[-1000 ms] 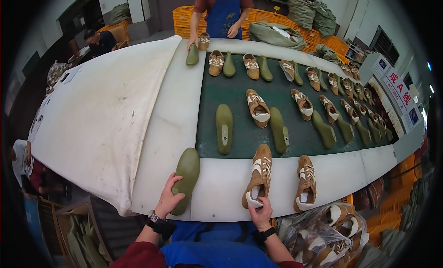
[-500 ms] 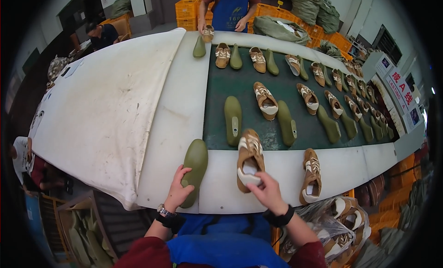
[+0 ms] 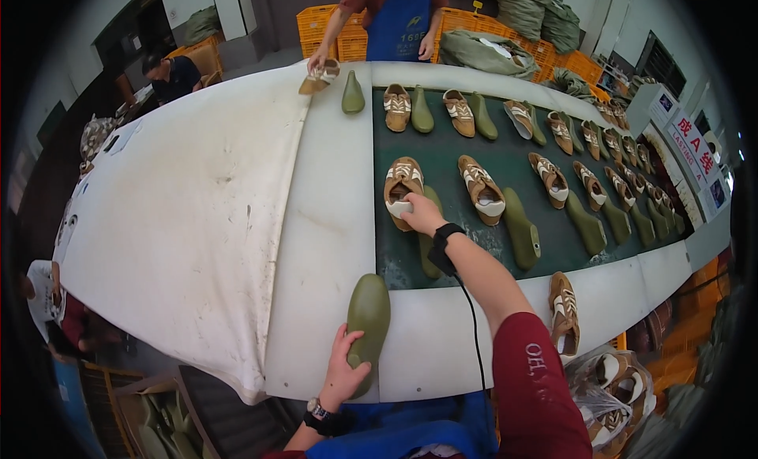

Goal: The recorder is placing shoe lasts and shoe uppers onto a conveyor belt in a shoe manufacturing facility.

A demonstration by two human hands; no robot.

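Note:
My left hand (image 3: pixel 345 374) is wrapped round the lower part of a green shoe last (image 3: pixel 369 310) on the white near edge of the table. Reaching across the green belt (image 3: pixel 437 148), my right hand (image 3: pixel 423 213) grips the pale heel of a brown sneaker (image 3: pixel 403 174) with white stripes. That sneaker's toe points away from me. Right beside it lies another green last (image 3: pixel 433 256), partly covered by my hand and forearm. One more brown sneaker (image 3: pixel 564 310) stands on the white edge to my right.
Sneakers and lasts stand in two rows along the belt. Opposite, a person in a blue apron (image 3: pixel 399 24) holds a sneaker (image 3: pixel 320 77) beside a last (image 3: pixel 353 94). Whitish cloth (image 3: pixel 181 214) covers the left side. A plastic bag of sneakers (image 3: pixel 612 392) sits at lower right.
My right hand has carried the sneaker from the white near edge forward onto the green belt. My left hand stays on its last. The person opposite has moved a sneaker to the left.

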